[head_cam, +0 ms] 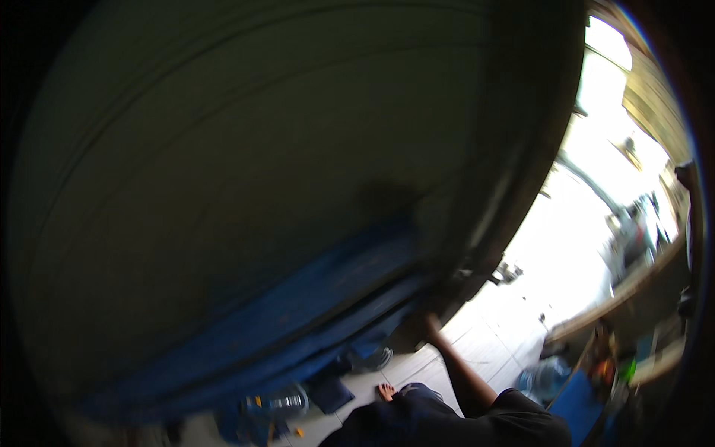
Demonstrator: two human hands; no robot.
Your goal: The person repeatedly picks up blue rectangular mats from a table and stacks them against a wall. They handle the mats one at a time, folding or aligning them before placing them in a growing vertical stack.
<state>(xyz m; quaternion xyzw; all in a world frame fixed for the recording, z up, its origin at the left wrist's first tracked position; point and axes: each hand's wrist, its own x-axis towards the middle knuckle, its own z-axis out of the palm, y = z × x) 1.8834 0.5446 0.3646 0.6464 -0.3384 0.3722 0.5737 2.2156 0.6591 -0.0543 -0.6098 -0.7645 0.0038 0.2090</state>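
A large, dark door-like panel (pixel 290 151) fills most of the view, close in front of me, and is blurred. A blue band (pixel 313 302) with dark grooves runs along its lower part. My right arm reaches up from a dark sleeve, and my right hand (pixel 425 328) is at the panel's lower right edge. Shadow and blur hide the fingers, so I cannot tell whether they grip it. A small shiny metal fitting (pixel 463 273) shows on the edge above the hand. My left hand is out of view.
Light floor tiles (pixel 486 341) lie below, with my bare foot (pixel 386 391) on them. Large clear plastic bottles (pixel 285 401) stand at lower left, and another bottle (pixel 544 375) at right. Beside it are a blue board (pixel 578 405) and a curved wooden edge (pixel 620 290). Strong daylight washes out the upper right.
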